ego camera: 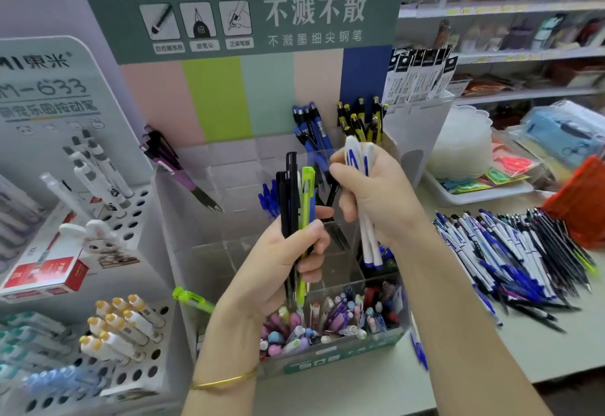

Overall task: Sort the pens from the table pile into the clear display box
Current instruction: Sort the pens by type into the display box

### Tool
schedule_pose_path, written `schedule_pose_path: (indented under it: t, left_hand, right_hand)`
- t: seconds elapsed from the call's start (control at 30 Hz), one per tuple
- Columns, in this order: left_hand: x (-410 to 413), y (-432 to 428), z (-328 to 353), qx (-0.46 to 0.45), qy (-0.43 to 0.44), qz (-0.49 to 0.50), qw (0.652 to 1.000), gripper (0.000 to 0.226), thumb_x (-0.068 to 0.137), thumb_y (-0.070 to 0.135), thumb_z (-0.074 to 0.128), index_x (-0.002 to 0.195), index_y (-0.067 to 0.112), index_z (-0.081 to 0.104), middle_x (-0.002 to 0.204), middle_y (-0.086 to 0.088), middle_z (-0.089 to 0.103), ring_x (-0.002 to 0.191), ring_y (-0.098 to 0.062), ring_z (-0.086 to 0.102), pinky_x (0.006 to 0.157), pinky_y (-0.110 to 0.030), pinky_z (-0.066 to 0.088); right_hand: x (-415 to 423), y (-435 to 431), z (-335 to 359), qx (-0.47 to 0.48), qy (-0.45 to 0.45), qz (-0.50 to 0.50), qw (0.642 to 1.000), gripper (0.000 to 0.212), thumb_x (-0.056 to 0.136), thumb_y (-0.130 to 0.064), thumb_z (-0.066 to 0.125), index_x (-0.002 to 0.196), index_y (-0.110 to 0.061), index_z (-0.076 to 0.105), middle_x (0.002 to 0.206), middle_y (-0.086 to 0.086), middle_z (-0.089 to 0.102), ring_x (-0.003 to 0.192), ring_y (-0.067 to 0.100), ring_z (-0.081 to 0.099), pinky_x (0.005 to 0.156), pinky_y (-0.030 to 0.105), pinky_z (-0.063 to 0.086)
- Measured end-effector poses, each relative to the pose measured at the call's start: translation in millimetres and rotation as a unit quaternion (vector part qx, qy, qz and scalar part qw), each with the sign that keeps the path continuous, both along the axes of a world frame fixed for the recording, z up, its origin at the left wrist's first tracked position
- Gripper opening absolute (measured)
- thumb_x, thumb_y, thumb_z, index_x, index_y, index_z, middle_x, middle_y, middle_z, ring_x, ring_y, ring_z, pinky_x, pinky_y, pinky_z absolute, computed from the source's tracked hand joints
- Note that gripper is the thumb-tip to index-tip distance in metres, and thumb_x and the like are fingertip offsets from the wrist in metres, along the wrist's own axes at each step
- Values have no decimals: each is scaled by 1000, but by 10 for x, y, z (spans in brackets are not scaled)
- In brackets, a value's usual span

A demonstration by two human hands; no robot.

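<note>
1. Head view: the pile of pens (510, 252) lies spread on the worktop (484, 353) at the right, well apart from both hands.
2. The left hand (281, 261) is curled round an upright bundle of black, lime-green and blue pens (296, 193), held over the clear display box (196, 252).
3. The right hand (383, 199) grips a bunch of white-and-blue pens (358, 155), tips down, above the box's right side.
4. The box's front compartment holds pastel pens (288, 330); dark blue pens (311, 127) and yellow-black pens (360, 121) stand at its back.
5. A gold bangle (226, 382) circles the left wrist; a white holed rack (137, 209) stands left of the box.
</note>
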State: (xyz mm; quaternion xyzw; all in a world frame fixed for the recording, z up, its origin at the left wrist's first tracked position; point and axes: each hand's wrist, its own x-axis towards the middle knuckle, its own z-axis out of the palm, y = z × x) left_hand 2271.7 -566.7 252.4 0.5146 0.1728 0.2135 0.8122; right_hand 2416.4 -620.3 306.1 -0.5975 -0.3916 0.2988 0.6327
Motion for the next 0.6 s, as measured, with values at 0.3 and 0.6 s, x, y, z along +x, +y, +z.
schedule_pose_path:
  t: [0.3, 0.6]
  left_hand:
    - [-177, 70, -34, -132, -133, -197, 962, 26, 95, 14, 53, 118, 3, 51, 67, 1, 47, 45, -3, 36, 42, -16, 30]
    - [-227, 90, -5, -126, -84, -202, 968, 22, 90, 11, 58, 109, 6, 49, 67, -1, 43, 44, -3, 42, 40, -15, 35]
  right_hand:
    - [58, 171, 69, -109, 130, 246, 954, 25, 92, -26, 59, 75, -8, 54, 54, 3, 48, 30, 4, 29, 30, 14, 23]
    - [122, 221, 41, -152, 117, 299, 935, 22, 89, -24, 58, 78, -7, 49, 52, 2, 48, 31, 6, 31, 33, 16, 21]
